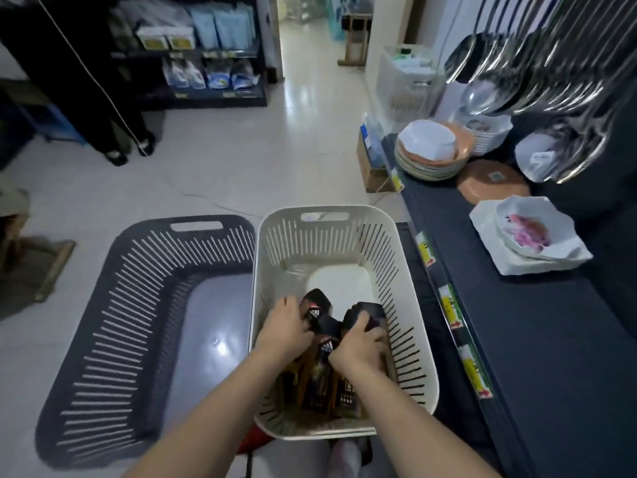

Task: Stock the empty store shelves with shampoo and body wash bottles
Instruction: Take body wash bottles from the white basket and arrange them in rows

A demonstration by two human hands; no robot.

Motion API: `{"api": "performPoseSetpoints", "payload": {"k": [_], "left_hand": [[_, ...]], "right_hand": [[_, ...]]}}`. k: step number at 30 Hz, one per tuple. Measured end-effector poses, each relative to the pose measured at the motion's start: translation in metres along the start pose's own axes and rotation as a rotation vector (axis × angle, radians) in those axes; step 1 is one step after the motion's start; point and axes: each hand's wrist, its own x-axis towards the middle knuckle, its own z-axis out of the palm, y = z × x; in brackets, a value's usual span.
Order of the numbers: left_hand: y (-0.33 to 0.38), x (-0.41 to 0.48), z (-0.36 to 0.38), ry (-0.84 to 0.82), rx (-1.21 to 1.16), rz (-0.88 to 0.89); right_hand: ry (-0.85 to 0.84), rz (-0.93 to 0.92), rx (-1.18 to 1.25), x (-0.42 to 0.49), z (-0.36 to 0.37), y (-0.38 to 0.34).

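Observation:
A cream slatted basket (331,219) stands on the floor in front of me and holds several dark body wash bottles. Both my hands reach down into it. My left hand (284,331) curls over a black bottle with a white logo (314,310) at the left of the pile. My right hand (360,346) grips another black bottle (370,310) at the right. More dark bottles (322,384) stand packed beneath my wrists, partly hidden by my forearms.
A dark grey basket (144,270) with nothing in it sits to the left of the cream one. On the right runs a dark shelf (537,326) with stacked plates (431,153), bowls and hanging ladles. A person's legs stand at far left by stocked shelves.

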Motion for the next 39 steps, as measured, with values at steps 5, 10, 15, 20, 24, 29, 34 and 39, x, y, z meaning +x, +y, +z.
{"api": "performPoseSetpoints", "payload": {"k": [5, 10, 15, 20, 24, 29, 34, 39], "left_hand": [[-0.003, 0.009, 0.024, -0.132, 0.081, -0.112], [-0.003, 0.022, 0.041, -0.160, 0.102, -0.131], [0.003, 0.025, 0.041, -0.066, 0.064, -0.101], [0.023, 0.017, 0.048, -0.171, -0.036, -0.161], [0.033, 0.018, 0.066, -0.290, -0.038, -0.155], [0.030, 0.011, 0.072, -0.203, -0.253, -0.191], [0.020, 0.010, 0.036, -0.027, -0.640, -0.287], [0.028, 0.007, -0.032, 0.170, -0.773, -0.227]], "right_hand": [[-0.101, -0.088, 0.021, 0.011, 0.015, -0.004], [-0.099, -0.160, 0.086, 0.020, 0.018, 0.004], [-0.072, -0.147, 0.209, 0.023, 0.008, 0.009], [-0.033, -0.128, 0.295, 0.033, -0.024, 0.015], [-0.022, -0.064, 0.366, 0.041, -0.042, 0.017], [-0.163, -0.013, 0.662, 0.044, -0.048, 0.020], [-0.250, -0.042, 0.942, 0.047, -0.038, 0.024], [-0.308, -0.033, 1.333, -0.017, -0.068, 0.014]]}}
